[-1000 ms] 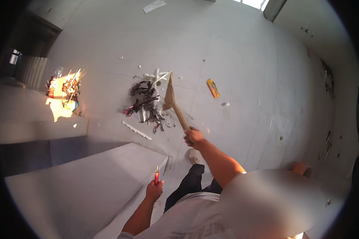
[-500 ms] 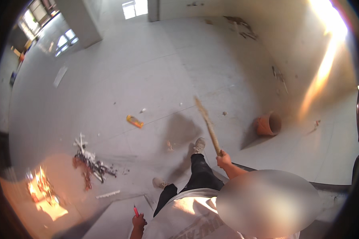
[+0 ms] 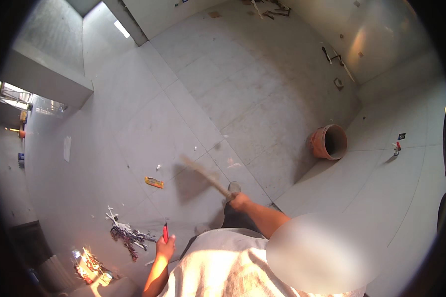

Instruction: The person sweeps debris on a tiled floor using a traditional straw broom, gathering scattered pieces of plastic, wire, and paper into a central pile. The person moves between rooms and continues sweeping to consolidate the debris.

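The right hand (image 3: 240, 202) has its fingers closed round the near end of a long tan tool (image 3: 208, 176), which slants away to the upper left over the pale floor (image 3: 262, 123), its far end blurred; whether that end touches the floor cannot be told. The left hand (image 3: 164, 249), lower and to the left, is wrapped round a slim red-handled tool (image 3: 165, 231) whose dark tip points up and away. A heap of dark and white scraps (image 3: 129, 235) lies on the floor just to the left of this hand in the view, with a second, sunlit heap (image 3: 90, 267) farther toward the lower left corner. Beyond the hands, a yellow packet (image 3: 154, 182) sits near a small white lump (image 3: 158, 167), left of the tan tool and apart from it. A shoe (image 3: 234, 187) shows right beside the right hand, partly hidden by it. Well off to the right, an orange bucket (image 3: 327, 142) is near the wall, which carries a red-handled tap (image 3: 396, 147). A white strip (image 3: 67, 148) lies far left, below a thick grey pillar (image 3: 49, 74) that blocks part of the space behind. A pale blurred oval covers the right upper arm.
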A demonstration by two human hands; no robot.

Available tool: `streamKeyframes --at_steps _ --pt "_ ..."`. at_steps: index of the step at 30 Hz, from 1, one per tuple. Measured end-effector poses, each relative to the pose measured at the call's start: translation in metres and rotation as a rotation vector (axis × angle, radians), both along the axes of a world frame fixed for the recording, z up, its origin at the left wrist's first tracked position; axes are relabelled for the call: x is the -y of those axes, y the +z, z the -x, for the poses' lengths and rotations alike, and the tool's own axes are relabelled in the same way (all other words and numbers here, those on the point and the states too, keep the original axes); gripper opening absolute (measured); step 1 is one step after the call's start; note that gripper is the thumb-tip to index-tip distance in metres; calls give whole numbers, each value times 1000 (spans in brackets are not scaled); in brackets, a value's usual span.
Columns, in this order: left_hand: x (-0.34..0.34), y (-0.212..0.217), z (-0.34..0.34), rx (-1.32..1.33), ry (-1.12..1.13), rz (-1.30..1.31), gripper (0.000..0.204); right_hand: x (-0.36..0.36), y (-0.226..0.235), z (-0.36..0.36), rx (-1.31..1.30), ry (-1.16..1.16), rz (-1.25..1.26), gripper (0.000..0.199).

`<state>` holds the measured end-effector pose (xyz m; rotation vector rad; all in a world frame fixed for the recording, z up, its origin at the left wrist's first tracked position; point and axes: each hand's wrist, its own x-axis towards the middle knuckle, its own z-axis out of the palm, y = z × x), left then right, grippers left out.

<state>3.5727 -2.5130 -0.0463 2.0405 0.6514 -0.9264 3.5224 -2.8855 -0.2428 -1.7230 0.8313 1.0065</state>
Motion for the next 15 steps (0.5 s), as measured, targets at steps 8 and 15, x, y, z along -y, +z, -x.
streamKeyframes --at_steps 8,15 --pt "64 -1 -118 57 -39 148 20 58 24 -60 360 15 105 68" --pt "-15 -134 -192 120 -718 -223 39 243 125 -53 70 -583 -8 55"
